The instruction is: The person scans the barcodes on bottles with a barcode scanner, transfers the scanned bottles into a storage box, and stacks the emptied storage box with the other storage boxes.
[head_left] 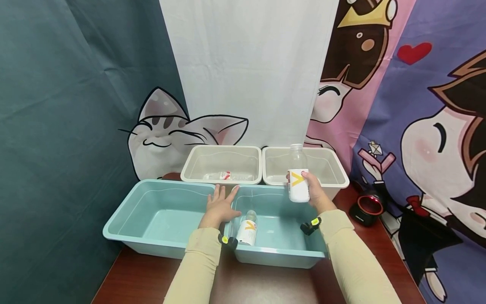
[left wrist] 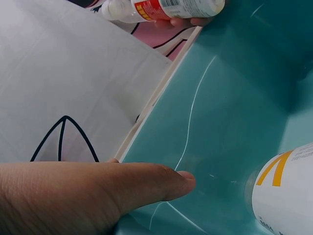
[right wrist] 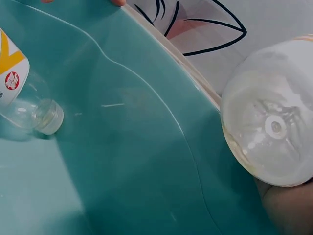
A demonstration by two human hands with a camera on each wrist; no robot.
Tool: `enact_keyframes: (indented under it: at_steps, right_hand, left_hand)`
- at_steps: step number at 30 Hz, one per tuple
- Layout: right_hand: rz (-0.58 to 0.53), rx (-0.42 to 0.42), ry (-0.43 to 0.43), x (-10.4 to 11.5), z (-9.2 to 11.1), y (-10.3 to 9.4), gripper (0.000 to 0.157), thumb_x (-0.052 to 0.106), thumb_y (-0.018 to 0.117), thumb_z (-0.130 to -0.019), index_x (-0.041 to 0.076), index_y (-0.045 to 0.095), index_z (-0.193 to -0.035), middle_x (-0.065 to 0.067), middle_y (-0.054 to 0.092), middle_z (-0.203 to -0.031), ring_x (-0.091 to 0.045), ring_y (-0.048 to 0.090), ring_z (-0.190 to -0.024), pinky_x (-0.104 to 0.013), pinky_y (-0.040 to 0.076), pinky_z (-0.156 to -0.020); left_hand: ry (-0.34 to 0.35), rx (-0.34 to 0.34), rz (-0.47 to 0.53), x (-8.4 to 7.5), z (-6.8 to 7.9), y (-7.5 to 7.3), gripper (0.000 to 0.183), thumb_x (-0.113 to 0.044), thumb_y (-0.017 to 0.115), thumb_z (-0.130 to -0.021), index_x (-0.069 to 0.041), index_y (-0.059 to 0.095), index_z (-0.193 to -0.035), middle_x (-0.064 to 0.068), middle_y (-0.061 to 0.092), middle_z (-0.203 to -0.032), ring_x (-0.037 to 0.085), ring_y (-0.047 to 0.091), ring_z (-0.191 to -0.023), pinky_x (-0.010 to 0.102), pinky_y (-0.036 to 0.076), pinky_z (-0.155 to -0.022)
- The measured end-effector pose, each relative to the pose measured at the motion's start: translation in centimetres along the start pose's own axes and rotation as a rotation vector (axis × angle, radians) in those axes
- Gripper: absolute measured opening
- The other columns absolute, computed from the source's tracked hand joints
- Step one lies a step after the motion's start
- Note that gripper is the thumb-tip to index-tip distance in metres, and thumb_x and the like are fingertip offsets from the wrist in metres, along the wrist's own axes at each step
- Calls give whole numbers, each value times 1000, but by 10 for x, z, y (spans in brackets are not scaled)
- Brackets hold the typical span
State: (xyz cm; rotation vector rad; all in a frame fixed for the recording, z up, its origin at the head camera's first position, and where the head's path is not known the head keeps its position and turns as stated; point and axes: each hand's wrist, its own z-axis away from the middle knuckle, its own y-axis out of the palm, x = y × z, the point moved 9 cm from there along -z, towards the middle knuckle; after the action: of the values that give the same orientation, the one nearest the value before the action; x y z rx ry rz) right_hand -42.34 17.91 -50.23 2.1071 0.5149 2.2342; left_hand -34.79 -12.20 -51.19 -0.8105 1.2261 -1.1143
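My right hand (head_left: 314, 191) grips a clear plastic bottle (head_left: 298, 185) with a white label and a yellow mark, upright above the back rim of the right blue bin (head_left: 281, 253). In the right wrist view the underside of this bottle (right wrist: 274, 125) faces the camera. My left hand (head_left: 220, 209) lies with spread fingers over the adjoining edges of the two blue bins; its thumb (left wrist: 146, 183) points out straight in the left wrist view. A second bottle (head_left: 247, 231) of the same look leans inside the right blue bin, its cap end toward the back.
Beside it stands the left blue bin (head_left: 167, 247). Behind are two cream bins; the left cream bin (head_left: 224, 148) holds a clear bottle with a red label (head_left: 225, 175), the right cream bin (head_left: 326, 169) is behind the held bottle. A black and red device (head_left: 367, 207) sits at right.
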Motion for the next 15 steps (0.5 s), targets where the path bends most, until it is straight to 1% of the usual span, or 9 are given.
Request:
enact_keyframes:
  at_steps: [3, 6, 8, 11, 13, 15]
  right_hand:
    - [-29, 41, 26, -1, 1, 3, 40, 38, 29, -101, 23, 66, -99, 7, 74, -90, -12, 71, -81, -29, 58, -68]
    - [-78, 51, 14, 1, 2, 5, 41, 39, 30, -106, 21, 67, -102, 5, 75, -92, -14, 72, -81, -30, 59, -68]
    - [-92, 51, -5, 4, 3, 5, 36, 37, 35, -109, 20, 65, -103, 4, 75, -92, -14, 73, -81, -30, 60, -68]
    - [-103, 39, -37, 8, 4, 5, 20, 28, 47, -109, 16, 63, -106, 2, 76, -92, -15, 74, -81, -31, 61, -68]
    - [-86, 32, -34, 8, 5, 6, 14, 25, 51, -107, 16, 63, -108, 3, 76, -92, -14, 74, -82, -31, 61, -69]
    - [-64, 13, -21, 7, 6, 5, 11, 24, 54, -105, 18, 63, -108, 4, 76, -93, -13, 73, -83, -30, 61, -70]
  left_hand:
    - [-1, 0, 5, 0, 0, -1, 95, -49, 73, -88, -36, 16, -163, 19, 4, -169, 35, -13, -155, 61, 2, -123]
    - [-1, -1, 9, -1, 0, -1, 95, -48, 73, -88, -36, 16, -163, 19, 5, -169, 35, -13, -155, 61, 2, -123]
    - [-2, -1, 10, -1, 1, -1, 95, -48, 73, -88, -36, 16, -163, 19, 5, -169, 35, -12, -155, 61, 2, -123]
    - [-1, -4, 9, -1, 1, -1, 95, -47, 73, -88, -35, 17, -163, 19, 5, -168, 36, -12, -155, 61, 2, -122]
    - [-3, -3, 7, -1, 1, -1, 95, -47, 73, -88, -36, 16, -163, 19, 5, -169, 35, -12, -155, 61, 2, -123]
    - [-2, -4, 6, -1, 1, -1, 95, -47, 73, -88, -35, 16, -163, 19, 5, -169, 35, -12, -155, 61, 2, -123]
